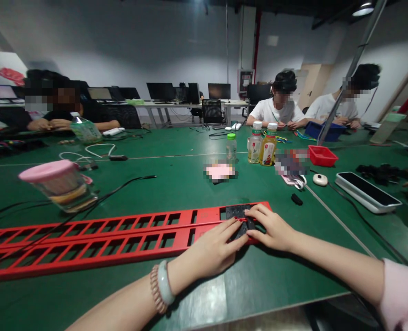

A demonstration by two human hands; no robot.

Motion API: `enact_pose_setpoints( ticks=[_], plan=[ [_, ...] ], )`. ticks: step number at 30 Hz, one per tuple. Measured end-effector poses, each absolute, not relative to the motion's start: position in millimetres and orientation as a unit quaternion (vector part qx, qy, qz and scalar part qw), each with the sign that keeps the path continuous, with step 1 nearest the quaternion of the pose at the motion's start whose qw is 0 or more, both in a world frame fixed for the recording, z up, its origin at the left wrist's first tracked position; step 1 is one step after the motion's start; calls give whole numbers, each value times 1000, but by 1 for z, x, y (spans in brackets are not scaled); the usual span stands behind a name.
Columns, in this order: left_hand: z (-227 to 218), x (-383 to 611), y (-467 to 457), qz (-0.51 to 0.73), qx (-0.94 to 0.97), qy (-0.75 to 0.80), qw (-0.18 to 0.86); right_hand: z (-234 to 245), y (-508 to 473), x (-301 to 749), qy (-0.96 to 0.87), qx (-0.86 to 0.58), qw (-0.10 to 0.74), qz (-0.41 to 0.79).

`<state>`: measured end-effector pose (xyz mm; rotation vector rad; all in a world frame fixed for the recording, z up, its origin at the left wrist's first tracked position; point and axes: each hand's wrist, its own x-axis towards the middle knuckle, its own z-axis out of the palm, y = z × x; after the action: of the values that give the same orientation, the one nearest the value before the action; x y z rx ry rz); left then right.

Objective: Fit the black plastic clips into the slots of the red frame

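Two long red slotted strips [176, 250] lie side by side on the green table, running from the left edge to just right of the middle. Black plates [235, 211] are set into their right end. Over these plates, my left hand [211, 248] has its fingers and thumb closed about a small black part [250, 224]. From the right, my right hand [276, 228] pinches the same part between thumb and fingers. The fingertips of both hands nearly meet there and hide some of the part. What the part is exactly cannot be made out.
A pink-lidded cup [61, 184] and a black cable [121, 186] are at left. Beyond the strips stand drink bottles [268, 147] and a red tray [323, 156]. A white device [367, 192] and a small black piece [297, 199] lie at right. Several people sit across the table.
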<state>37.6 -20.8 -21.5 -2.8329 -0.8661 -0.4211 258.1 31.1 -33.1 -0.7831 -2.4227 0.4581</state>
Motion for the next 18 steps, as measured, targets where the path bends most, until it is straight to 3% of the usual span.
enact_pose_setpoints(
  ticks=[9, 18],
  plan=[
    [-21, 41, -21, -131, -948, -280, 79, -36, 34, 260, -901, -272, 303, 151],
    [-24, 47, -19, -162, -942, -284, 79, -31, 36, 266, -869, -262, 386, 165]
  ],
)
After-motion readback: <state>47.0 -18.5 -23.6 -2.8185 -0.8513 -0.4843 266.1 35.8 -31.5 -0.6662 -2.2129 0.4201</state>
